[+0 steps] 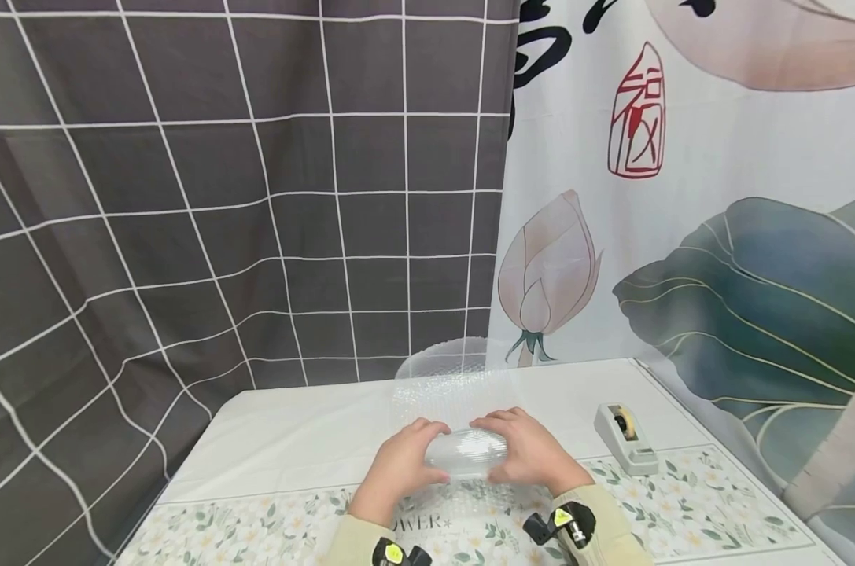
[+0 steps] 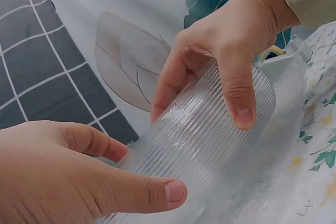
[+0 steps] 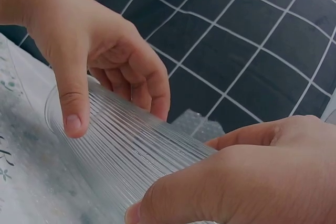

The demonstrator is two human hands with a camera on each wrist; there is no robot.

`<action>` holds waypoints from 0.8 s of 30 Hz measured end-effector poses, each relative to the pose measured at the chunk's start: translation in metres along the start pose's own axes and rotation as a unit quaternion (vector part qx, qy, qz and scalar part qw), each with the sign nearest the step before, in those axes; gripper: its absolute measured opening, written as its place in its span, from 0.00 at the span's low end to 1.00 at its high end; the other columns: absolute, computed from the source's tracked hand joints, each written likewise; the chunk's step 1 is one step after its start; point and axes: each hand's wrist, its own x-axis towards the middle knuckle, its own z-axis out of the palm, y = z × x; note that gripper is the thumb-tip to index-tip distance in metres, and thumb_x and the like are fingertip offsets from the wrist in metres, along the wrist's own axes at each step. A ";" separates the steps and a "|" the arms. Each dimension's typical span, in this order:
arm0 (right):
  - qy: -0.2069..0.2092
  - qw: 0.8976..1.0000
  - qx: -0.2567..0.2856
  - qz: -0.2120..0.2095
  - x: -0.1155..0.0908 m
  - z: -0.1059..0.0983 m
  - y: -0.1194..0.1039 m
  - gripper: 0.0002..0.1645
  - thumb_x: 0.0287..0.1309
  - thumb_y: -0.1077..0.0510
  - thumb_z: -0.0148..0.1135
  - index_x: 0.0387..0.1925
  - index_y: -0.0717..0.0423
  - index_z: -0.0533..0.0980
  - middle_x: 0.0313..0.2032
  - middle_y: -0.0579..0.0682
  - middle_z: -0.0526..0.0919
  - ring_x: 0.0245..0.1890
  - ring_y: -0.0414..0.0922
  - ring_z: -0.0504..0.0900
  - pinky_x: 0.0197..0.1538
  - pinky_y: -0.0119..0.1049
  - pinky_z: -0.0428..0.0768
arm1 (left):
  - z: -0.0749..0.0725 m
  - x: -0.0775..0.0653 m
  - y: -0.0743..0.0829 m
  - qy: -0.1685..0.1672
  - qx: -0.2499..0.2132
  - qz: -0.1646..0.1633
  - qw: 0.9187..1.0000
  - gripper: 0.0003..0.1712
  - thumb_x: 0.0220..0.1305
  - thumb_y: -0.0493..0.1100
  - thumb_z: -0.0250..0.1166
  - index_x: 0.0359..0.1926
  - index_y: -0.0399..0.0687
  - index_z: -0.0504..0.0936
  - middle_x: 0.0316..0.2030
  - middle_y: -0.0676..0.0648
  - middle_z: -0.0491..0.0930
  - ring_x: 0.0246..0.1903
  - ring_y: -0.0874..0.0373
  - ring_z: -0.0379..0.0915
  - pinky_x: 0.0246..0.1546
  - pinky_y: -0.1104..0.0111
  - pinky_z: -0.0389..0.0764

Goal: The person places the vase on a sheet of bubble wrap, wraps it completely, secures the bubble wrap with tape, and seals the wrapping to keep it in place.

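Observation:
A clear ribbed glass (image 1: pixel 467 452) lies on its side, held between both hands. My left hand (image 1: pixel 402 464) grips its left end, thumb on the near side and fingers behind. At the other end my right hand (image 1: pixel 529 450) holds it the same way. Fine parallel ridges run along the glass (image 2: pixel 184 135) in the left wrist view, with the round end beside the right thumb. Under and behind it spreads a sheet of clear bubble wrap (image 1: pixel 437 397); its far end curls up at the back of the table.
A white tape dispenser (image 1: pixel 628 444) with a yellowish roll stands right of the hands. The white table (image 1: pixel 292 440) carries a floral printed band. Behind it hang a dark grid curtain (image 1: pixel 370 228) and a white curtain (image 1: pixel 562 157) with lotus prints.

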 end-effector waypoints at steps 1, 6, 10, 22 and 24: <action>-0.004 1.000 0.003 0.004 0.000 0.000 0.000 0.47 0.25 0.51 0.80 0.59 0.44 0.80 0.55 0.49 0.83 0.56 0.54 0.78 0.55 0.55 0.80 | 0.001 0.000 0.000 -0.002 0.000 -0.003 1.000 0.40 0.43 0.55 0.82 0.60 0.58 0.79 0.53 0.51 0.81 0.51 0.51 0.80 0.50 0.55 0.83; -0.019 1.000 0.011 0.014 0.000 0.004 0.004 0.47 0.25 0.51 0.79 0.59 0.44 0.80 0.56 0.50 0.82 0.56 0.55 0.77 0.54 0.55 0.80 | 0.006 0.001 -0.001 -0.010 0.004 -0.012 1.000 0.40 0.43 0.56 0.82 0.59 0.58 0.79 0.51 0.52 0.81 0.50 0.53 0.81 0.49 0.57 0.84; -0.022 1.000 0.015 0.012 0.000 0.007 0.006 0.48 0.24 0.51 0.79 0.59 0.44 0.80 0.56 0.49 0.82 0.56 0.55 0.77 0.54 0.55 0.80 | 0.009 0.001 -0.001 -0.014 0.009 -0.018 1.000 0.39 0.42 0.56 0.82 0.59 0.58 0.79 0.50 0.52 0.81 0.48 0.53 0.81 0.48 0.57 0.84; -0.011 0.994 0.109 0.005 -0.002 0.001 0.012 0.38 0.41 0.52 0.78 0.59 0.47 0.79 0.58 0.53 0.80 0.60 0.59 0.75 0.59 0.63 0.76 | 0.010 -0.001 0.002 -0.017 -0.018 -0.015 1.000 0.36 0.46 0.51 0.80 0.57 0.53 0.78 0.49 0.50 0.79 0.50 0.51 0.79 0.54 0.57 0.82; 0.021 0.988 0.155 0.000 -0.005 0.000 0.017 0.31 0.51 0.54 0.75 0.59 0.49 0.79 0.58 0.53 0.80 0.60 0.60 0.75 0.61 0.65 0.74 | 0.010 -0.002 0.002 -0.019 -0.019 -0.016 1.000 0.36 0.47 0.52 0.80 0.58 0.53 0.77 0.49 0.51 0.78 0.51 0.51 0.78 0.55 0.57 0.81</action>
